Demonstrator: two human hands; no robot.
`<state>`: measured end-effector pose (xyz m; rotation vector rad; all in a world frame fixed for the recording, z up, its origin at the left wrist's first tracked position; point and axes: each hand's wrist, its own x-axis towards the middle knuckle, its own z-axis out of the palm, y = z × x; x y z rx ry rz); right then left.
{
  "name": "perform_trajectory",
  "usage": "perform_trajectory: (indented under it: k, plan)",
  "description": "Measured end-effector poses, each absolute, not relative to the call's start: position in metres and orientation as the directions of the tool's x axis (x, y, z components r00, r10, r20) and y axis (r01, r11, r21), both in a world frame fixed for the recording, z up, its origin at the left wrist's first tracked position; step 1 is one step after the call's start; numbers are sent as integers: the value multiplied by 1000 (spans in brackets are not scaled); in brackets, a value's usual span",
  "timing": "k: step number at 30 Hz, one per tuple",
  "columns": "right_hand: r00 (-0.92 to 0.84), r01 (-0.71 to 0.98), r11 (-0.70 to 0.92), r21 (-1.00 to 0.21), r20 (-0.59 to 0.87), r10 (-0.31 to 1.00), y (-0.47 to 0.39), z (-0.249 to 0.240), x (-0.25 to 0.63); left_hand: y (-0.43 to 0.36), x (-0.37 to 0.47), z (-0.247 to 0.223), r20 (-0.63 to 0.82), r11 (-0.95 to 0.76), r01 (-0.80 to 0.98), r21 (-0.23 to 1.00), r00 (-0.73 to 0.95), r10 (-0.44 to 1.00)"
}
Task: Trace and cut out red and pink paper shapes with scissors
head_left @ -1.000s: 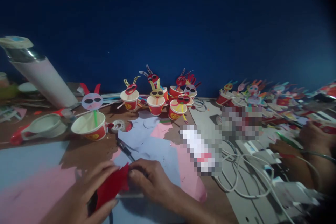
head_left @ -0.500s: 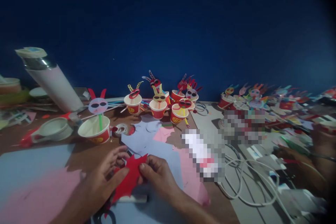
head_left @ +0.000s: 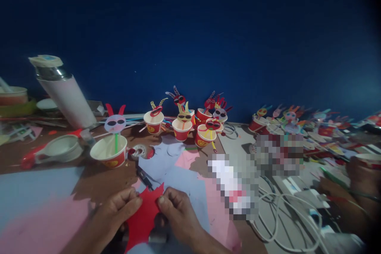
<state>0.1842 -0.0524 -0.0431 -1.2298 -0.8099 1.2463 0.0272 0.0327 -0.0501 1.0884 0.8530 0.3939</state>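
A piece of red paper [head_left: 143, 215] with jagged, cut-out edges is stretched between my hands, low in the view. My left hand [head_left: 123, 208] pinches its left edge between thumb and curled fingers. On the opposite edge, near a pointed tip, my right hand [head_left: 175, 208] pinches it the same way. Just beyond the paper lies a dark, slim tool [head_left: 145, 177], perhaps a cutter. Under my hands are light blue paper sheets [head_left: 184, 182]. A pale object beneath the red paper is mostly hidden.
A paper cup [head_left: 108, 154] with a rabbit-faced straw stands ahead, beside a tape roll [head_left: 139, 151] and a red-handled strainer-like item [head_left: 59, 149]. A thermos [head_left: 65, 95] leans at the back left. White cables [head_left: 276, 222] coil at right, near another person's hand [head_left: 363, 178].
The red paper has come lower and turned more upright. My left fingers, spread before, are now curled against its edge. The dark tool is more exposed, and the view has shifted slightly.
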Motion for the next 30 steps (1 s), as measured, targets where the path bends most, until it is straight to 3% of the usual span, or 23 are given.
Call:
perform_trajectory:
  k: [4, 10, 14, 18, 24, 26, 30]
  plan:
    - [258, -192, -74, -979, -123, 958, -52, -43, 187, 28, 27, -41, -436, 553, 23, 833, 643, 630]
    - [235, -108, 27, -994, 1, 972, -54, -33, 186, 21, 26, -28, -424, 457, 155, 876, 699, 575]
    - [176, 70, 135, -988, 146, 973, -57, -26, 186, 20, 30, -25, -444, 519, 102, 849, 669, 595]
    - [197, 284, 267, -921, 329, 924, -60, -29, 189, 22, 30, -23, -418, 670, -51, 740, 746, 518]
    - [190, 559, 355, -749, 533, 825, -60, -36, 188, 17, 29, -32, -262, 787, -171, 592, 883, 389]
    - [176, 601, 358, -715, 555, 813, -60, -35, 189, 13, 29, -35, -234, 804, -167, 570, 905, 354]
    - [192, 576, 297, -761, 480, 856, -61, -28, 192, 11, 29, -36, -184, 817, -128, 562, 944, 274]
